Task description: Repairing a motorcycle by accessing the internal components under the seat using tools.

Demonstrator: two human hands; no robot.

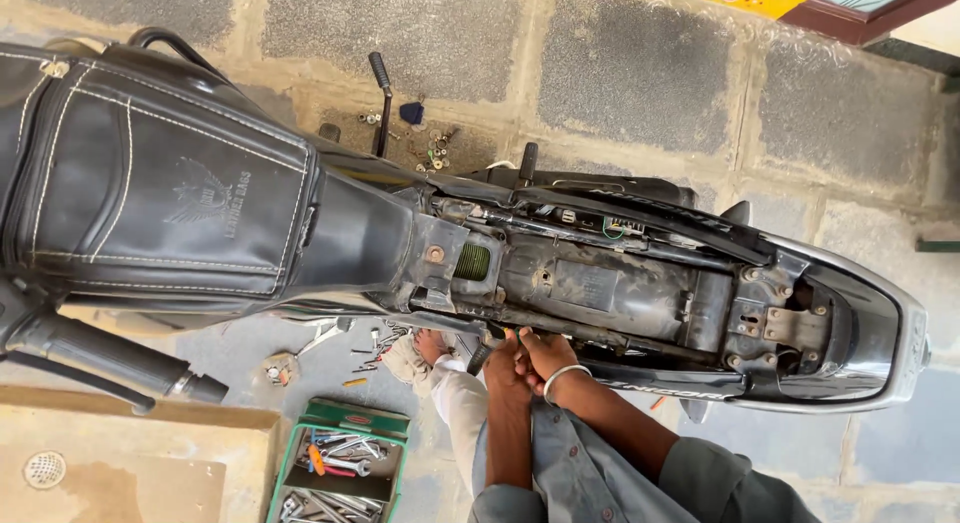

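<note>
A motorcycle (620, 283) with its seat removed lies across the view, its bare frame and rear tray exposed. Both my hands meet at the near side of the frame, just under the lower frame rail (600, 335). My left hand (503, 368) is closed around a short dark-handled tool (480, 357) that points up at the rail. My right hand (546, 353), with a white bangle on its wrist, curls against the left hand and the rail. Its fingertips are hidden, so its grip is unclear.
A green toolbox (392, 453) full of spanners stands on the floor at my lower left. Loose tools (322, 335) lie under the black leather-covered tank (160, 188). Nuts and bolts (432, 148) sit beyond the bike. A handlebar grip (115, 355) juts out at left.
</note>
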